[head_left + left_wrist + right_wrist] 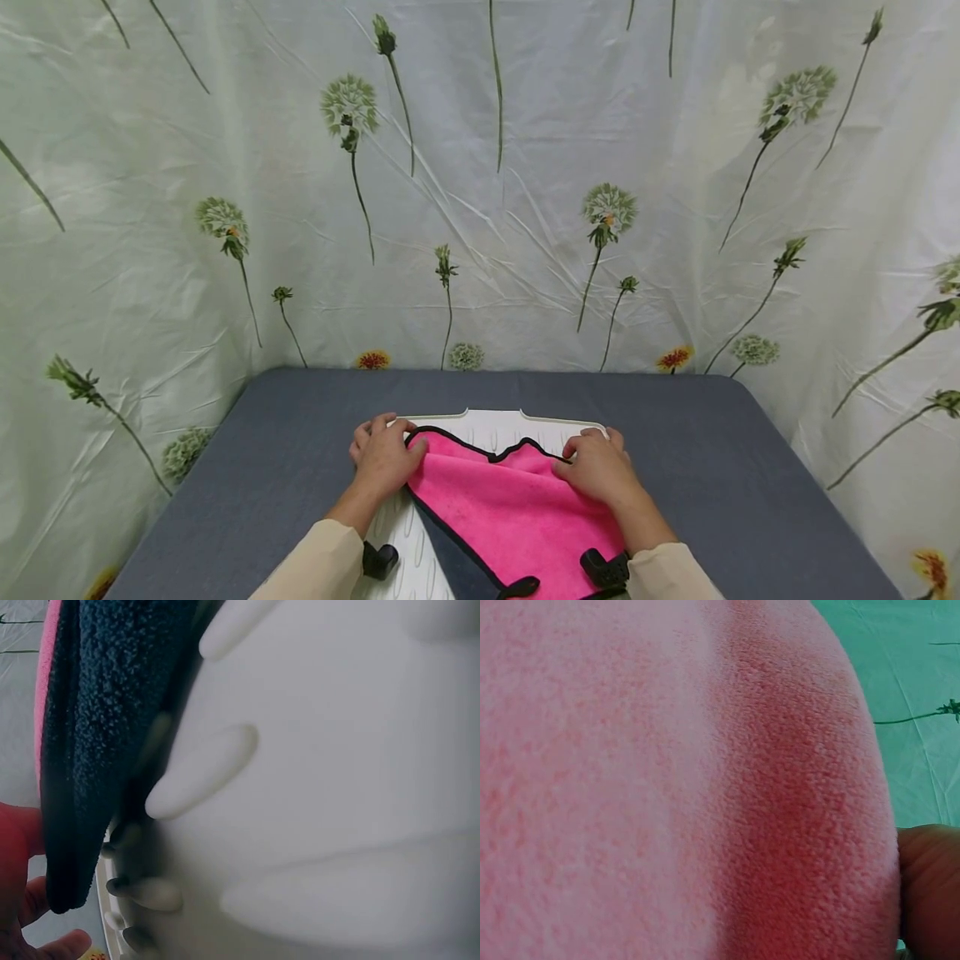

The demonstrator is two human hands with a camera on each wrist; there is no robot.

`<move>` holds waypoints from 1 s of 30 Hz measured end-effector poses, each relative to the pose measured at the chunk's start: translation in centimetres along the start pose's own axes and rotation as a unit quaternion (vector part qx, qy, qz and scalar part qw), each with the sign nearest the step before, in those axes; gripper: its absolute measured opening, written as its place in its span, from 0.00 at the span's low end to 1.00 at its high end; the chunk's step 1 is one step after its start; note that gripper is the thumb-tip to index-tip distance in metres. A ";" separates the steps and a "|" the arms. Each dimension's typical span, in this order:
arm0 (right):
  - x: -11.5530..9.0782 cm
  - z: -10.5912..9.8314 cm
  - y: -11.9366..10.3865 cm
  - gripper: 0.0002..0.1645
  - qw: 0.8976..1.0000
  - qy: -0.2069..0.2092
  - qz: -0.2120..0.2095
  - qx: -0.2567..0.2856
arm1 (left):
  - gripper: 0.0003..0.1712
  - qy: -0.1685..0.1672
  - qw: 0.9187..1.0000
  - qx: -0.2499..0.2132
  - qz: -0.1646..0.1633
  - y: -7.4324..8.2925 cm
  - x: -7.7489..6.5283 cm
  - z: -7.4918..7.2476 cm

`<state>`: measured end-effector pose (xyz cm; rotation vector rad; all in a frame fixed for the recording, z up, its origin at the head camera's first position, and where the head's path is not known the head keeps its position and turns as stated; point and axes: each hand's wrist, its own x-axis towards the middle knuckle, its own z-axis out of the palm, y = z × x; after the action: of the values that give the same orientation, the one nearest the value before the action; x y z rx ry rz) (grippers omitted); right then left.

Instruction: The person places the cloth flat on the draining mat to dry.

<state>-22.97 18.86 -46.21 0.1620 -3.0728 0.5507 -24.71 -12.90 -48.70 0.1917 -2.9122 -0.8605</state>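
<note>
A pink cloth (517,508) with black edging and a dark blue underside spreads over a white ridged board (405,533). At its upper left corner my left hand (384,457) pinches the cloth between thumb and fingers. My right hand (600,467) grips the cloth's upper right part, thumb on the pink side. Between the two hands the far edge sags in a wavy line. In the left wrist view, the cloth's dark fleecy underside (120,712) hangs at the fingers, raised beside the board's ridges. Pink fabric (667,787) fills most of the right wrist view.
The board lies on a table with a grey cover (720,467); its far rim has a raised tab in the middle. Behind the table hangs a pale curtain (480,208) printed with dandelions. A black loop (521,587) sits on the cloth's near edge.
</note>
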 end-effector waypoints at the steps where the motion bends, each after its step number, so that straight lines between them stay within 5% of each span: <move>1: 0.0 0.0 0.0 0.09 1.000 0.000 -0.001 -0.001 | 0.17 -0.001 1.000 0.002 0.002 0.0 0.0 0.0; 30: 0.3 1.4 0.5 0.15 0.997 0.067 -0.036 0.031 | 0.06 0.028 0.999 -0.020 0.028 -0.3 -0.4 -0.1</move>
<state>-23.31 18.77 -47.67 0.2269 -2.9097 0.6279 -24.28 -13.14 -48.77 0.1287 -2.8308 -0.8902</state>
